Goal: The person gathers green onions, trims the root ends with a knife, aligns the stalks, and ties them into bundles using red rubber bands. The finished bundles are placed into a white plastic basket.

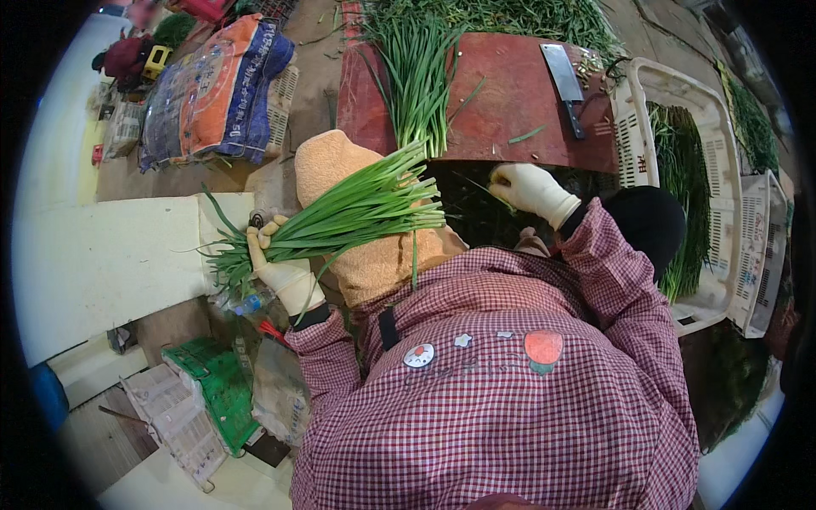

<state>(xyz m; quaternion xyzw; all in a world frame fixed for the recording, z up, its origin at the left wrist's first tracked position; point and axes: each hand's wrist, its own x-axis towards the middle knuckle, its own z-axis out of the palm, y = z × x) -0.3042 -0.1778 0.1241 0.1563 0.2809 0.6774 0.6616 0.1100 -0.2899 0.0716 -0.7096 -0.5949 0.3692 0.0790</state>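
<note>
My left hand (278,264), in a pale glove, grips a bunch of green garlic chives (344,210) by its leafy end. The pale cut ends point right, above a peach terry cloth (376,271) over my leg. Near the front edge of a red board (503,102), my gloved right hand (532,191) has curled fingers, with a thin chive leaf (475,182) seemingly pinched at their tips. A second chive bunch (424,83) lies on the board's left part. Towards the right of the board rests a cleaver (562,80) with a black handle.
A white plastic crate (720,210) holding long green leaves stands at my right. Loose greens (503,16) lie beyond the board. To the left are a stuffed woven sack (210,95), a white block (121,248) and a green crate (213,389). Another person (124,60) is at the far left.
</note>
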